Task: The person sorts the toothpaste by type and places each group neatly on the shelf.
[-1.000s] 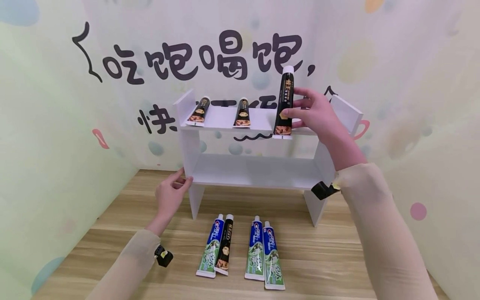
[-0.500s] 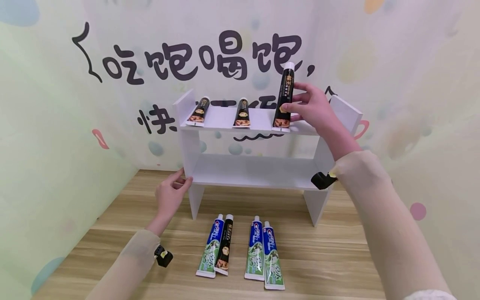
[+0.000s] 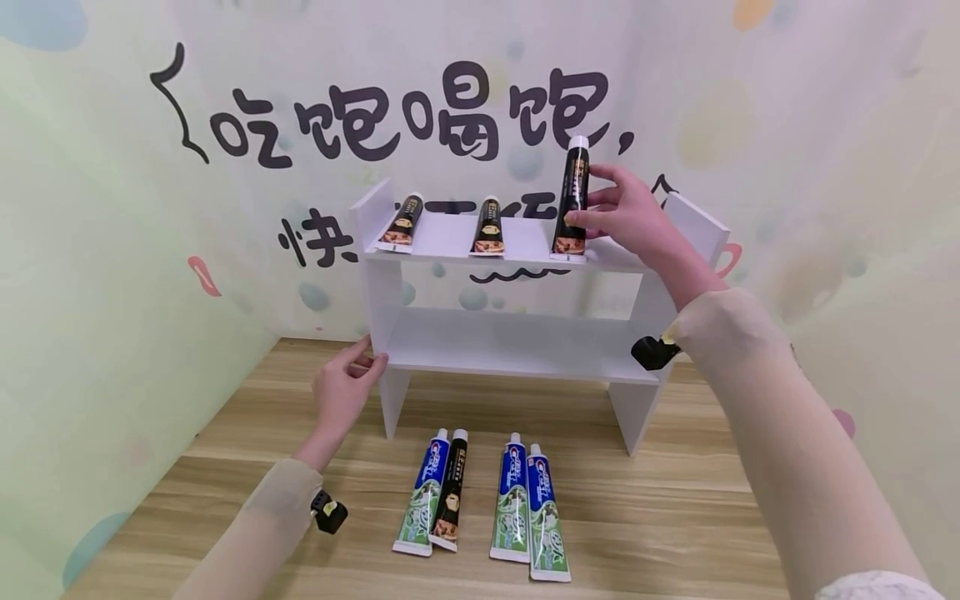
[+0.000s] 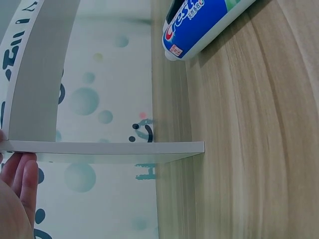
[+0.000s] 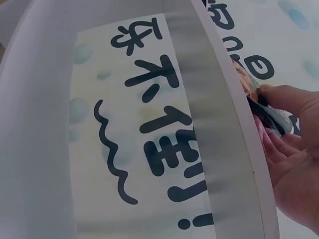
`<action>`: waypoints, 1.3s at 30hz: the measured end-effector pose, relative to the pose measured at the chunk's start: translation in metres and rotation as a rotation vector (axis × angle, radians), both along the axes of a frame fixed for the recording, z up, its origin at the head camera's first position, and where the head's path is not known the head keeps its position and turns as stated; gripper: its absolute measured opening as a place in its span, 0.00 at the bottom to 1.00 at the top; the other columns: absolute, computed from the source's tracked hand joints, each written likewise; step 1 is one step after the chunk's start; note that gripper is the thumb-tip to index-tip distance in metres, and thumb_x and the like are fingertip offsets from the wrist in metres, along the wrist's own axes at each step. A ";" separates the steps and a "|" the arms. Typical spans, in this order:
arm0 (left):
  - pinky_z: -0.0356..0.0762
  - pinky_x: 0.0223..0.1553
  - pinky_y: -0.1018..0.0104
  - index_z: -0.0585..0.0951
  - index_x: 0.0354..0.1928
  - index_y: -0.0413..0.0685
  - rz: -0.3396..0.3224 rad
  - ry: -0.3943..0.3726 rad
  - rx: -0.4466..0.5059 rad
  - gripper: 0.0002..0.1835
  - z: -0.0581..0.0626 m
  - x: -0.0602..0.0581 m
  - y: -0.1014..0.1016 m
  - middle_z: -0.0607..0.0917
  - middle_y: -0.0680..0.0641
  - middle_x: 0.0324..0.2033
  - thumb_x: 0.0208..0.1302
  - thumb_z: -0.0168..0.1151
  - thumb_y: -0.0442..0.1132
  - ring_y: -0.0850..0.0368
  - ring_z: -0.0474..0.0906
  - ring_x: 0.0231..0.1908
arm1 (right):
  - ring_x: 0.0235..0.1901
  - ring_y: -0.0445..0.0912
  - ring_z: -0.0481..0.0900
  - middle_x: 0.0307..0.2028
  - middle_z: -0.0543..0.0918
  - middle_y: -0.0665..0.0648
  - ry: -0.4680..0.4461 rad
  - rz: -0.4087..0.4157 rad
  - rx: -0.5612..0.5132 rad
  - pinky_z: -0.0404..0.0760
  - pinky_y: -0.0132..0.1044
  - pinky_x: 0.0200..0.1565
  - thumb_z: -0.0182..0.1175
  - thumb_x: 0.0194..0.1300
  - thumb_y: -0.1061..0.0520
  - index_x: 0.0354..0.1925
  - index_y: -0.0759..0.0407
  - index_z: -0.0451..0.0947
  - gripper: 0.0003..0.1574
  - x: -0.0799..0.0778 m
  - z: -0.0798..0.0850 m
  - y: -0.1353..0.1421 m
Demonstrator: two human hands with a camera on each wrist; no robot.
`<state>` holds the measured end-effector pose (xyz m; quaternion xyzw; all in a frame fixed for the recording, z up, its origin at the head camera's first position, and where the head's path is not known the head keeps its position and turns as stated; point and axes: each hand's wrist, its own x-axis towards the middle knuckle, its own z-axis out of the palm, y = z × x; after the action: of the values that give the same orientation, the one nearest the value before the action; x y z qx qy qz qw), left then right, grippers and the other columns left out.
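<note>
My right hand (image 3: 626,212) pinches a black toothpaste tube (image 3: 574,187) between thumb and fingers. The tube tilts upward, white cap on top, its flat crimped end at the front edge of the white shelf's (image 3: 525,260) top board. In the right wrist view the board hides part of the held tube (image 5: 271,115). Two more black toothpaste tubes, a left one (image 3: 401,223) and a middle one (image 3: 488,227), lie on that board, caps to the back. Low on the shelf's left side panel, my left hand (image 3: 345,387) grips the edge, thumb in front; the left wrist view shows its fingers (image 4: 29,177) against the panel.
On the wooden table (image 3: 637,533) before the shelf lie a blue-green Crest tube (image 3: 423,496) beside a black tube (image 3: 452,492), then two more Crest tubes, one left (image 3: 512,500) and one right (image 3: 547,517). A printed backdrop (image 3: 300,50) stands behind.
My right hand first raised the black tube slightly and drew it back toward the shelf, then lowered it so its crimped end meets the top board's front edge. My left hand has stayed put.
</note>
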<state>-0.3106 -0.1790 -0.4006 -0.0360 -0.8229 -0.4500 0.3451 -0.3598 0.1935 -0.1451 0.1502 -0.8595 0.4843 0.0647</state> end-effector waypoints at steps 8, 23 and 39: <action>0.72 0.25 0.85 0.83 0.56 0.45 -0.011 -0.002 0.018 0.22 0.000 0.001 0.000 0.89 0.39 0.30 0.60 0.72 0.41 0.78 0.77 0.22 | 0.51 0.43 0.80 0.62 0.74 0.66 -0.016 0.052 0.087 0.75 0.36 0.60 0.66 0.65 0.55 0.79 0.43 0.42 0.57 -0.003 0.000 0.007; 0.71 0.25 0.87 0.83 0.56 0.44 -0.015 0.007 0.016 0.22 0.003 0.003 0.002 0.89 0.38 0.30 0.59 0.72 0.40 0.83 0.74 0.21 | 0.58 0.48 0.75 0.66 0.71 0.68 -0.070 0.084 0.162 0.75 0.32 0.58 0.62 0.68 0.57 0.79 0.47 0.42 0.53 -0.003 0.005 0.006; 0.73 0.25 0.85 0.83 0.56 0.45 -0.012 0.002 0.009 0.22 0.001 0.001 0.001 0.89 0.39 0.30 0.60 0.71 0.40 0.52 0.86 0.25 | 0.46 0.41 0.78 0.67 0.71 0.68 -0.170 0.120 0.290 0.76 0.29 0.46 0.59 0.70 0.54 0.78 0.52 0.48 0.46 -0.002 0.010 0.007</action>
<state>-0.3092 -0.1778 -0.3996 -0.0398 -0.8202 -0.4556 0.3437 -0.3615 0.2010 -0.1346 0.1673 -0.9121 0.3694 -0.0597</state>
